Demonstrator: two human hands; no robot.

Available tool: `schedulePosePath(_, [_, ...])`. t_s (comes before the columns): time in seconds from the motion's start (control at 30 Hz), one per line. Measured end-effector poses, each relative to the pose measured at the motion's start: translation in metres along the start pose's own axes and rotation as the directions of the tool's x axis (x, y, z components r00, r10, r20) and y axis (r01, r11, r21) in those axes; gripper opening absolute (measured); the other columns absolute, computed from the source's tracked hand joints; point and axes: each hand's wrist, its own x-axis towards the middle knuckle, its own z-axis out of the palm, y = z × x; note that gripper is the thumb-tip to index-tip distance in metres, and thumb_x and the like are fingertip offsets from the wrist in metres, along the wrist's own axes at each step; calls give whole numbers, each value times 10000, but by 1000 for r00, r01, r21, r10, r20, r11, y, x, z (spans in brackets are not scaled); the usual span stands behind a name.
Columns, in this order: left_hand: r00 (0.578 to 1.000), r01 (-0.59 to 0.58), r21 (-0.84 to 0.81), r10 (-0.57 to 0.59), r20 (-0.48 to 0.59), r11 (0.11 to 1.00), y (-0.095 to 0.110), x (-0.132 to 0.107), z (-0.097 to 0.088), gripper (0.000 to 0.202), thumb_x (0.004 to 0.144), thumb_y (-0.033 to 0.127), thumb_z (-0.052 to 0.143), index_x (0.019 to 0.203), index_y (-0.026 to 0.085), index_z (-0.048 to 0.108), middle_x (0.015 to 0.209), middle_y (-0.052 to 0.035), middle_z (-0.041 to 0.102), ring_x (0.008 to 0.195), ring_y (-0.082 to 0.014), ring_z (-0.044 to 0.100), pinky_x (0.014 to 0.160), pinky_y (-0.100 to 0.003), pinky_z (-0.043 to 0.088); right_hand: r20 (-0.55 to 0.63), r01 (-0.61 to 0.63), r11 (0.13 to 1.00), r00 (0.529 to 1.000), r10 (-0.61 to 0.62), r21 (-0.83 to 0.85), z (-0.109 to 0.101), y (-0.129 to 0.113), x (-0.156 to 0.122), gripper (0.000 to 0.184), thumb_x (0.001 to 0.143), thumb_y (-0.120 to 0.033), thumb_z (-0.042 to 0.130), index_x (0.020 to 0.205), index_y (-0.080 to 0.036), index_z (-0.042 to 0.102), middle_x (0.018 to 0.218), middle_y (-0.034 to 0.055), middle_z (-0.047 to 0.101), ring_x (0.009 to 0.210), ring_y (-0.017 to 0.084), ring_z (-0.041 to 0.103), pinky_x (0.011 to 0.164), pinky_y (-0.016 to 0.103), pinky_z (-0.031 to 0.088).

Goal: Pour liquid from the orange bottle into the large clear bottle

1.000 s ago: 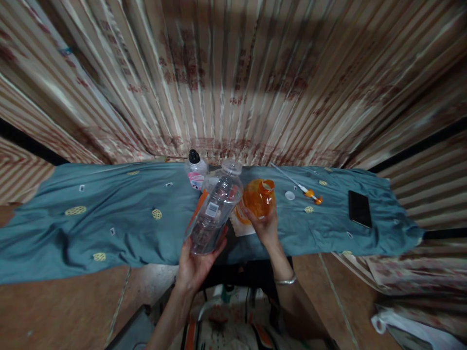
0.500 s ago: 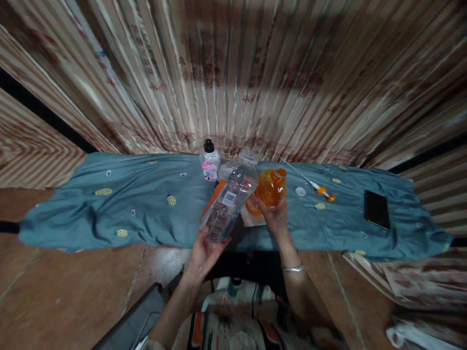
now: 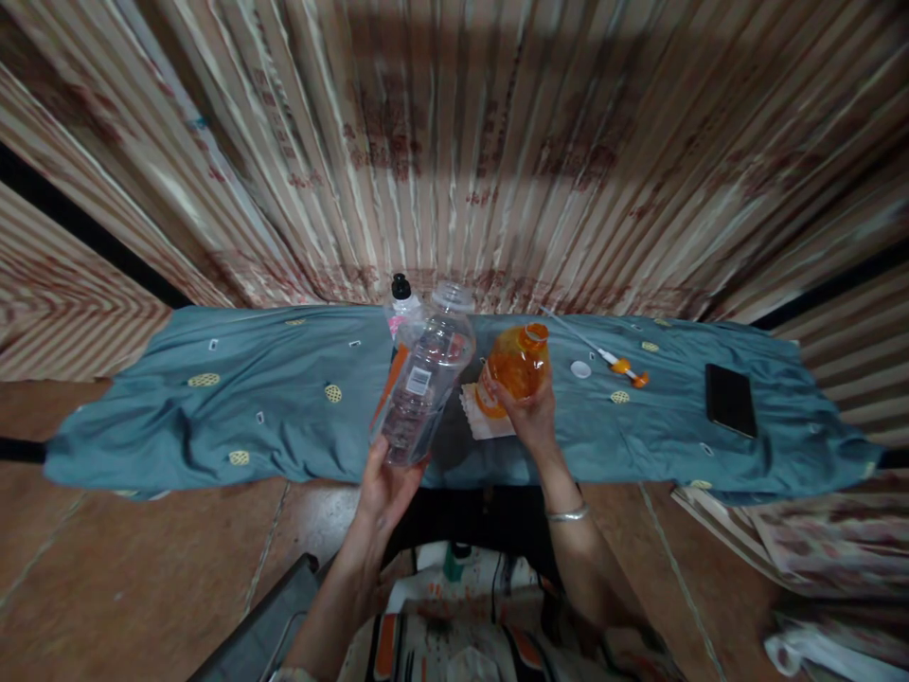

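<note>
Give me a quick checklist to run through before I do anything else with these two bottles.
1. Grip of left hand on clear bottle, near its base: ok.
2. Grip of right hand on orange bottle: ok.
3. Orange bottle uncapped: ok, mouth looks open; a white cap lies on the blue cloth.
4. Clear bottle uncapped: cannot tell.
5. Phone away from both bottles: ok, far right.
</note>
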Motion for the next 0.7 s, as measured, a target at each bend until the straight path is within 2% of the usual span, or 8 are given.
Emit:
schedulePosePath(0.13, [1000, 6, 69, -7, 16, 998, 4, 6, -7, 756, 774, 518, 1121, 1451, 303, 860, 1303, -75, 965, 1133, -313, 932, 973, -411, 762, 10, -5, 1000, 1000, 5, -22, 0, -2, 0, 1087, 697, -829, 1042, 1530, -219, 701, 1437, 217, 889, 1414, 456, 854, 1260, 653, 685])
schedulePosePath(0.3, [999, -43, 172, 37, 40, 984, 11, 23, -19, 789, 749, 407, 1134, 1472, 268, 851, 1305, -70, 958, 1190, -329, 919, 1136, -463, 742, 42, -13, 998, 999, 15, -61, -3, -1, 0, 1156, 736, -850, 1024, 1629, -211, 662, 1489, 235, 875, 1456, 470, 838, 1265, 667, 685])
schedulePosePath(0.4, [995, -96, 242, 87, 47, 965, 14, 34, -24, 569, 929, 397, 1054, 1422, 213, 839, 1340, -101, 919, 1162, -296, 894, 1102, -511, 750, 47, -21, 998, 999, 24, -58, -3, 0, -1, 1158, 748, -847, 1026, 1651, -228, 651, 1475, 217, 883, 1436, 469, 849, 1266, 691, 682])
schedulePosePath(0.5, [989, -149, 320, 139, 56, 936, 15, 46, -26, 392, 1106, 421, 907, 1412, 194, 812, 1392, -110, 860, 1186, -273, 858, 1054, -514, 753, 28, -28, 998, 999, 29, -55, -2, 0, -1, 1137, 735, -835, 1028, 1626, -230, 665, 1477, 216, 877, 1445, 476, 843, 1284, 719, 666])
schedulePosePath(0.7, [973, -228, 482, 219, 77, 846, 3, 76, -34, 455, 1125, 470, 879, 1485, 210, 778, 1488, -128, 810, 1266, -301, 827, 1077, -540, 745, 33, -55, 998, 998, 56, -23, -2, -8, -3, 1119, 716, -786, 1040, 1610, -226, 668, 1517, 232, 866, 1516, 483, 811, 1305, 713, 659])
